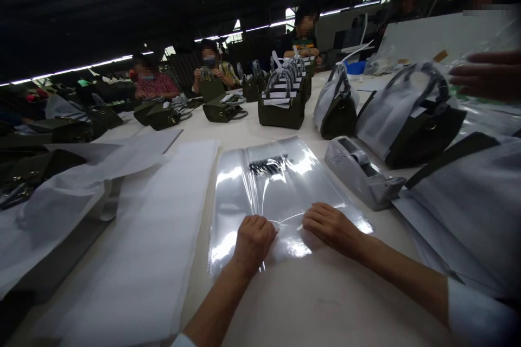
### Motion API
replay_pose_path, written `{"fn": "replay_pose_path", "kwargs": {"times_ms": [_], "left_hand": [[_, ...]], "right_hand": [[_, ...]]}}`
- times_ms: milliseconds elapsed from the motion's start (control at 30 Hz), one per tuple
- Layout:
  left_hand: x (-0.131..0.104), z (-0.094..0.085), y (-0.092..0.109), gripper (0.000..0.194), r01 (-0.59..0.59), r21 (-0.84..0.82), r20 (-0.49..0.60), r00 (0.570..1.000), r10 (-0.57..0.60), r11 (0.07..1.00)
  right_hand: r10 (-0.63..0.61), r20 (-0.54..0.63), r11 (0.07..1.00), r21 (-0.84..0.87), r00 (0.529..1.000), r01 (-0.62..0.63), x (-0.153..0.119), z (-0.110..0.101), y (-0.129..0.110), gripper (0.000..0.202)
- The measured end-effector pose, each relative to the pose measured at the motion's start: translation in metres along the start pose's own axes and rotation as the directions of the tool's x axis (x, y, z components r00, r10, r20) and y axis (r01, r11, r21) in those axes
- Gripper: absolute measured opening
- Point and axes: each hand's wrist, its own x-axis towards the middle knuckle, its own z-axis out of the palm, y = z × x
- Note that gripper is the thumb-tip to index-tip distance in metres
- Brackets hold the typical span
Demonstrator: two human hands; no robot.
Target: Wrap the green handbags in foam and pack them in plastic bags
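A stack of shiny clear plastic bags (288, 192) lies flat on the table in front of me, with a block of dark print near its far side. My left hand (255, 238) is closed on the near part of the top bag, fingers curled and thumb toward the right. Opposite it, my right hand (331, 227) is also closed, its fingertips pinching the same bag. Between them the film is drawn into creases, and a curved edge runs from one hand toward the other. Both thumbs are partly hidden.
A tape dispenser (364, 173) stands right of the bags. White tissue sheets (163, 227) lie left. Dark green handbags (280, 111) stand farther back; a tissue-wrapped handbag (411, 114) is at right. Another person's hand (488, 75) reaches in at upper right. Co-workers sit across the table.
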Motion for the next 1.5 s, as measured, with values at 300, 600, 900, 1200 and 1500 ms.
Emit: {"fn": "replay_pose_path", "kwargs": {"times_ms": [300,600,900,1200,1500], "left_hand": [[-0.021,-0.013,0.006,0.021,0.073,-0.130,0.094,0.994,-0.061,0.989],[-0.017,-0.017,0.011,0.010,0.200,-0.133,0.263,0.951,-0.160,0.971],[-0.013,-0.025,0.015,0.011,0.271,-0.164,0.365,0.910,-0.197,0.949],[-0.002,-0.024,0.012,0.020,0.324,-0.190,0.234,0.932,-0.278,0.927],[0.019,-0.058,0.047,0.018,0.071,0.045,-0.110,0.992,-0.066,0.996]], "right_hand": [[-0.012,-0.007,1.000,-0.002,1.000,0.012,-0.012,-0.006,0.017,0.022],[-0.004,0.040,1.000,-0.029,0.999,0.005,-0.011,-0.013,0.023,0.020],[-0.044,0.110,0.998,-0.036,0.993,0.048,-0.014,-0.014,0.017,0.020],[-0.126,0.153,0.991,0.058,0.980,0.118,0.004,-0.007,-0.062,0.023],[0.379,0.122,0.923,-0.119,0.917,-0.365,0.051,0.021,-0.066,0.033]]}}
